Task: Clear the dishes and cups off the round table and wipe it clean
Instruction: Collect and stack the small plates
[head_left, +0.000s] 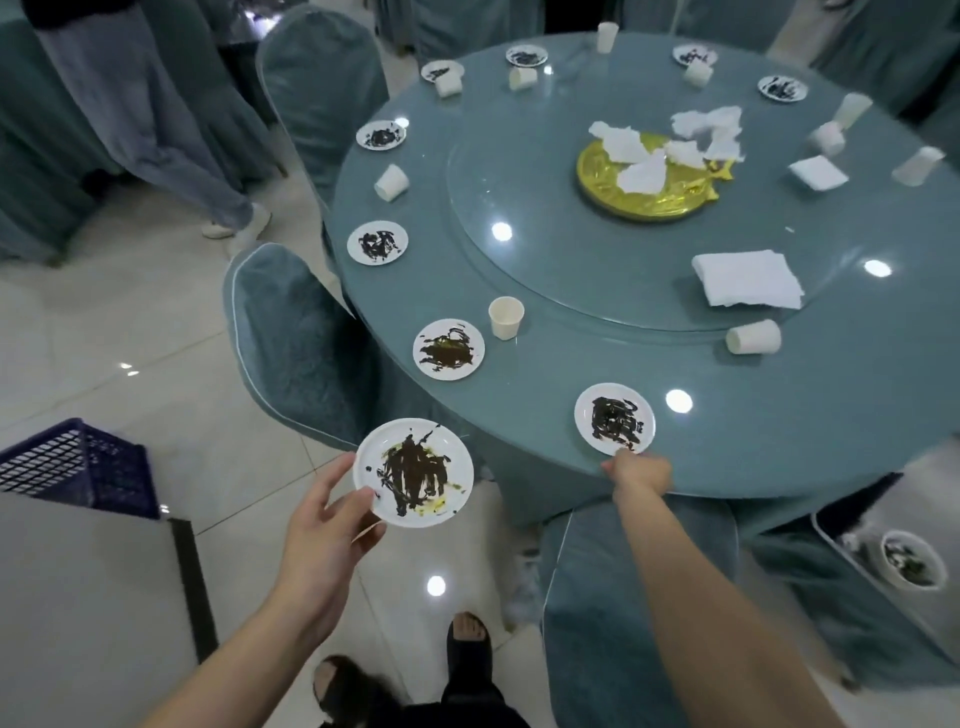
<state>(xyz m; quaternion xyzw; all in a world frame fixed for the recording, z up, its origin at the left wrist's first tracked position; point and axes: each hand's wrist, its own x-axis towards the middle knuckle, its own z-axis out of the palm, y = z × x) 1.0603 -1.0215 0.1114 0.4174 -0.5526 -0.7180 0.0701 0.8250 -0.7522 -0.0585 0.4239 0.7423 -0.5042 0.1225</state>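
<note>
Step in hand: plate collection. The left hand (322, 519) grips a sauce-smeared small white plate (413, 473) off the round teal glass tabletop (727, 441). The right hand (638, 470) pinches the near rim of a second smeared white plate (614, 419) at the tabletop edge. Next move, as judged: lift it and stack it on the held plate, kept level.

The round blue surface (779, 415) has a glass turning ring in the middle. Small dirty plates (449, 348) sit around its edge from 6 o'clock round to 1 o'clock. Paper cups (505, 317) stand or lie near them. A gold tray (644, 197) with crumpled tissues (706, 130) sits in the center. Folded napkins (748, 279) lie at 4 o'clock.
</note>
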